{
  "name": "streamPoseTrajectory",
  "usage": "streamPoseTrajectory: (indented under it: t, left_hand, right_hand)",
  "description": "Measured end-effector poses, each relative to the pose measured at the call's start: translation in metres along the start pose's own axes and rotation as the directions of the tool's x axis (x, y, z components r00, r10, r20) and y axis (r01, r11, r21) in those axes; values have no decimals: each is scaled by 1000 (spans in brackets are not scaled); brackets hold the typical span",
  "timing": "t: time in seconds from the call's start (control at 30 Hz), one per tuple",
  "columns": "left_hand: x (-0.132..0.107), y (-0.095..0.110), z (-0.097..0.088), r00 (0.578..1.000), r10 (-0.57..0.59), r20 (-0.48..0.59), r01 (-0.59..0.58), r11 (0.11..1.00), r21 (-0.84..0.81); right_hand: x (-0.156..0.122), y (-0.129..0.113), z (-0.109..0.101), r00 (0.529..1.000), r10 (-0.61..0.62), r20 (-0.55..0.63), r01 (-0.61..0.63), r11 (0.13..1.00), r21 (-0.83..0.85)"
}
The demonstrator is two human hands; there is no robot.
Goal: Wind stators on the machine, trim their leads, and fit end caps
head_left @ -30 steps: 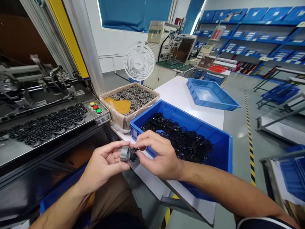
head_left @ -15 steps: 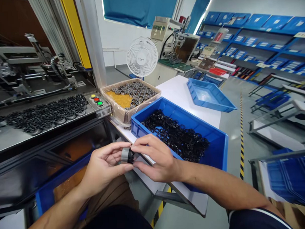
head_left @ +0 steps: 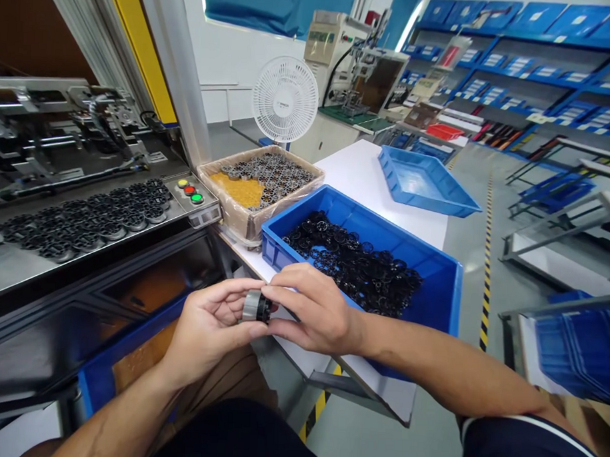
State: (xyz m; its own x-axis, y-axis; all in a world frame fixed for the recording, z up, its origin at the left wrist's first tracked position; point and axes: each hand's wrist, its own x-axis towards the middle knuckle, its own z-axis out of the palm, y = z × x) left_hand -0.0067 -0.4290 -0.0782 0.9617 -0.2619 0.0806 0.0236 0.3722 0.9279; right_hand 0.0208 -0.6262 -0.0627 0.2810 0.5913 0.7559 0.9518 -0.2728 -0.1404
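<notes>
My left hand (head_left: 209,325) grips a small grey metal cylinder (head_left: 251,305) by its sides. My right hand (head_left: 316,310) presses a black plastic ring part (head_left: 263,310) against the cylinder's right end; the two pieces sit together between my fingertips. Both hands are held over my lap, just in front of the white table's near edge. Behind my right hand stands a blue bin (head_left: 443,286) heaped with black ring parts (head_left: 356,263).
A cardboard box (head_left: 238,219) of grey metal parts stands behind the blue bin. Left is a machine bed with rows of black assembled parts (head_left: 85,217) and a button panel (head_left: 191,191). A shallow blue tray (head_left: 424,186) and a white fan (head_left: 285,100) lie farther back.
The black ring part, apart from the cylinder's end a second ago, now sits pushed onto it. My hands stayed together in front of me while the view shifted slightly.
</notes>
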Motion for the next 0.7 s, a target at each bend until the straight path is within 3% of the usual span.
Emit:
streamPoseTrajectory:
  t: [0.17,0.33,0.57,0.7]
  left_hand:
    - [-2,-1,-2,1000,9,-12,-9,1000,6]
    - [-1,0,-4,1000,-5,-10,5,1000,19]
    - [-12,-8,-20,995,-87,-48,95,973,209]
    - [-22,-17,-20,976,-115,-187,169,936,310]
  right_hand:
    - [-1,2,2,1000,8,14,-8,1000,8]
    - [1,3,0,998,-63,14,64,994,-84]
    - [-1,3,4,983,-182,8,180,961,-211]
    - [-5,1,10,980,-186,77,200,940,-278]
